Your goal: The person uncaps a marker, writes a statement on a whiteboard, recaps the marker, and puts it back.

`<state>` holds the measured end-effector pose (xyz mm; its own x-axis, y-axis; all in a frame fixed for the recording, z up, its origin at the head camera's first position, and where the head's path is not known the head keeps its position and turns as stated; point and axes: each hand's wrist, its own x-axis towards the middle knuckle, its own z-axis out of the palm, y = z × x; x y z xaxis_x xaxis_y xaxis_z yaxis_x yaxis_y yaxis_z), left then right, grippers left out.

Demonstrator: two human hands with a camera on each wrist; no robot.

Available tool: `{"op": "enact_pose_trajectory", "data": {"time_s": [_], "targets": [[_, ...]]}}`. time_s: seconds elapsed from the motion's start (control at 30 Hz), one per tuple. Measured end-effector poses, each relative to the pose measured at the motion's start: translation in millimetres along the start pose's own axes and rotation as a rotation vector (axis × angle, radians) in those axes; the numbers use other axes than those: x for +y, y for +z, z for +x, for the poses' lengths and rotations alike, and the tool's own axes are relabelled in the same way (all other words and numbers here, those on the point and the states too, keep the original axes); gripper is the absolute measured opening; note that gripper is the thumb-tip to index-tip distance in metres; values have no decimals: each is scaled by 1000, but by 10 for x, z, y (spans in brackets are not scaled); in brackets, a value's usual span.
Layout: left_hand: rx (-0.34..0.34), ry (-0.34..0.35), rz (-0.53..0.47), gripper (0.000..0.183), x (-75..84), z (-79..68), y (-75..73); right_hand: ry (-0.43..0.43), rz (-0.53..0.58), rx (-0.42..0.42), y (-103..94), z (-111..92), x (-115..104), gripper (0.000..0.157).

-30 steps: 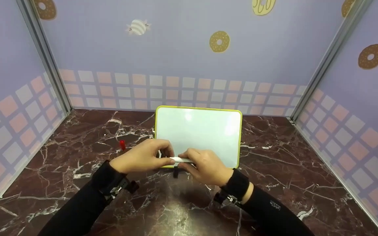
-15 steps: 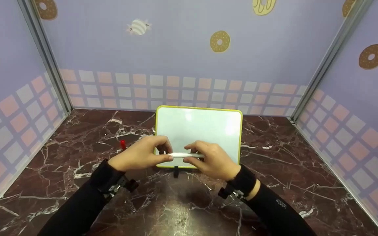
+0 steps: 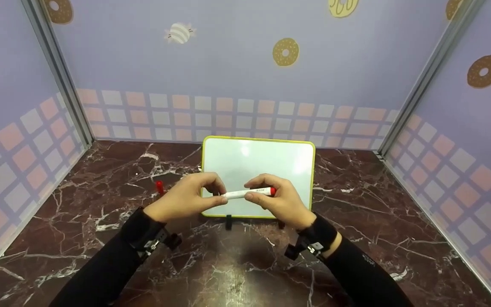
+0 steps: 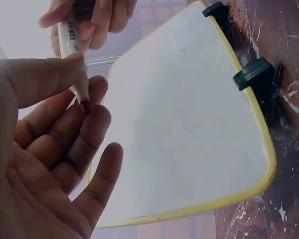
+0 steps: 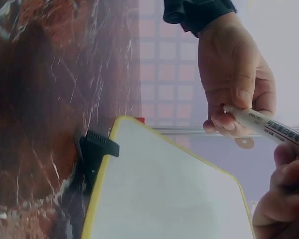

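Note:
Both hands hold a white marker [image 3: 238, 194] between them, in front of the whiteboard in the head view. My left hand [image 3: 183, 197] pinches the marker near its tip between thumb and fingers. A dark red tip [image 4: 84, 103] shows bare beside those fingers in the left wrist view. With thumb and fingers, my right hand [image 3: 283, 202] grips the barrel towards its red rear end [image 3: 272, 191]. In the right wrist view, printed lettering runs along the marker's barrel [image 5: 269, 127]. A red cap [image 3: 160, 186] stands on the table, left of the left hand.
A whiteboard [image 3: 267, 162] with a yellow frame leans behind the hands, propped on black feet [image 3: 229, 222]. Beneath lies a dark red marbled tabletop [image 3: 211, 273]. Patterned walls [image 3: 228, 64] enclose the back and sides.
Both hands have risen a little. The right hand has shifted right, more of the barrel now shows between the hands, and the marker's red rear end has come into view.

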<state>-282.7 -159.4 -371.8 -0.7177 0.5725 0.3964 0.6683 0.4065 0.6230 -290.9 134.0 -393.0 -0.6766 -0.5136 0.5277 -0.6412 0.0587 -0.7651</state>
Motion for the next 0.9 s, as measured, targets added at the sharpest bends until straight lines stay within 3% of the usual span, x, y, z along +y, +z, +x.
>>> {"op": "enact_pose_trajectory", "data": {"time_s": [0.13,0.43,0.9], "targets": [[20,36,-22,12,-5,13,44,2,101,-11,0,-4,42,21],[49,65,-52,12,-20,36,147,-34,199,-13,51,7,109,18],[57,55,-62,14,-42,44,229,-23,211,-3,81,19,128,13]]}}
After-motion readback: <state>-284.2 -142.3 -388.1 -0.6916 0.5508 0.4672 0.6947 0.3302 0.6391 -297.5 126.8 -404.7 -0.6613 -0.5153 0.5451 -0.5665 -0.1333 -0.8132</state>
